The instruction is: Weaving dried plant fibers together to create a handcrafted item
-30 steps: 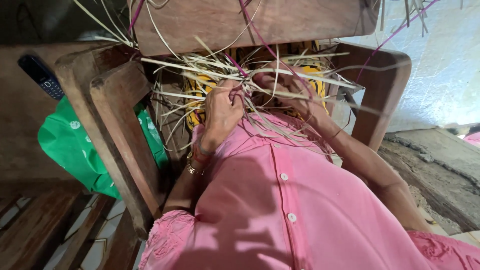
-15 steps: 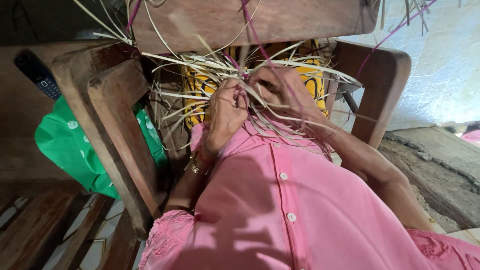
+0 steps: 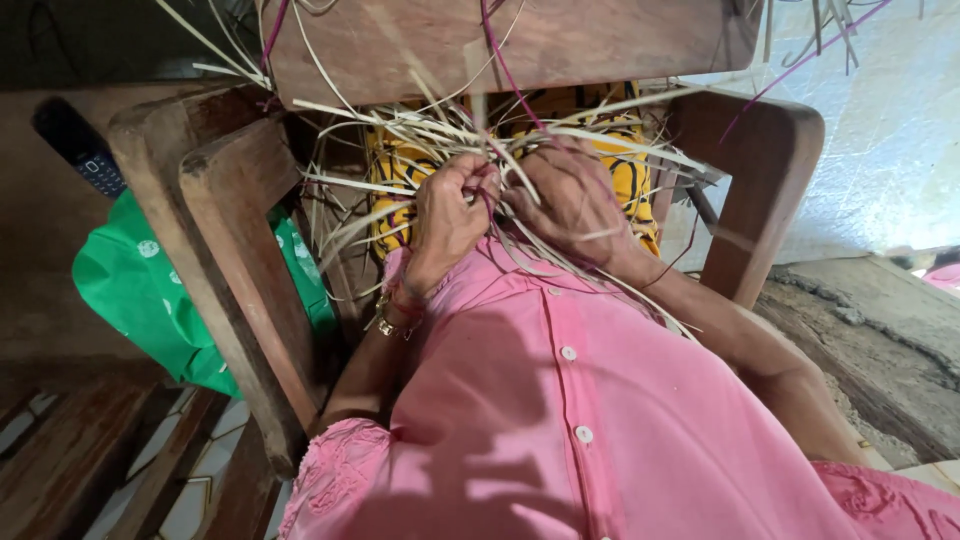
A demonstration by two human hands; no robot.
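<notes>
My left hand (image 3: 447,215) is closed around a bunch of pale straw strips (image 3: 400,125) that fan out over my lap. My right hand (image 3: 573,197) grips the same tangle of strips close beside it, fingers curled down. A few purple strips (image 3: 503,62) run up from between the hands. Under the strips lies yellow cloth with black stripes (image 3: 622,165). I wear a pink buttoned shirt (image 3: 560,400) and bangles on the left wrist (image 3: 388,318).
I sit in a wooden chair with a left armrest (image 3: 215,210) and right armrest (image 3: 765,170). A wooden board (image 3: 420,40) stands in front. A green bag (image 3: 140,290) lies at the left, a dark phone (image 3: 82,150) above it. Rough concrete floor lies at right.
Both hands have drawn closer together and my right hand has rolled over, its back now up. The straw strips shifted with them.
</notes>
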